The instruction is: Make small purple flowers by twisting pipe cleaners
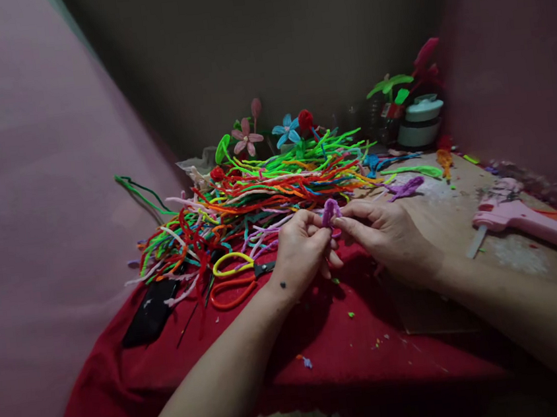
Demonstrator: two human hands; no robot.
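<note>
Between both hands is a purple pipe cleaner (330,211), bent into a small loop and held above the red cloth (351,333). My left hand (303,249) pinches its left side with thumb and forefinger. On the other side, the thumb and forefinger of my right hand (385,234) close on it too. Scissors (234,283) with one yellow and one red handle lie just left of my left wrist, their blades partly behind that hand. Beyond my hands spreads a big heap of coloured pipe cleaners (276,185).
A pink glue gun (522,213) lies on a brown board (462,206) at the right. A black phone (151,313) rests at the left. Finished pipe-cleaner flowers (247,137) and a lidded jar (421,124) stand at the back. Scraps dot the cloth.
</note>
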